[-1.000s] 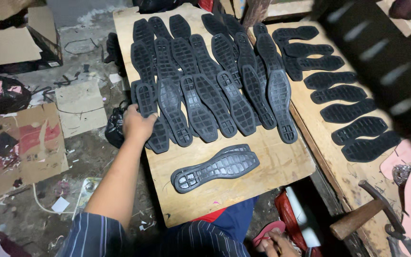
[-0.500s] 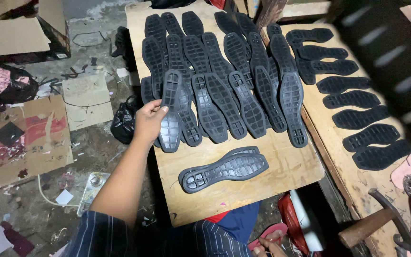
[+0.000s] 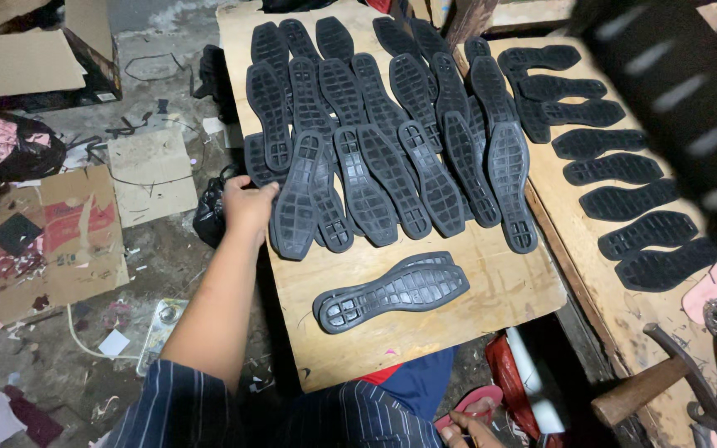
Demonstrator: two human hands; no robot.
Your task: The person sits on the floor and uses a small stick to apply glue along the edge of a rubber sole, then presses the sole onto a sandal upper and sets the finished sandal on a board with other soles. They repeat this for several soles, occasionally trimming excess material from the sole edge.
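Observation:
My left hand (image 3: 246, 203) reaches to the left edge of a wooden board (image 3: 425, 332). Its fingers grip the side of a black rubber shoe sole (image 3: 296, 199), the leftmost one of the front row. Several more black soles (image 3: 392, 124) lie overlapped in rows across the board, tread side up. Nearer to me, a stacked pair of soles (image 3: 392, 294) lies apart and crosswise. My right hand is out of view.
A second board (image 3: 578, 249) to the right carries a column of soles (image 3: 616, 166). A wooden-handled hammer (image 3: 657, 382) lies at its near end. Cardboard (image 3: 35, 241), scraps and a black bag (image 3: 209, 216) litter the floor at left. A blurred dark object (image 3: 665, 99) hangs at top right.
My left hand has stayed at the board's left edge, shifting slightly onto the side of the leftmost sole. The view has drifted a little.

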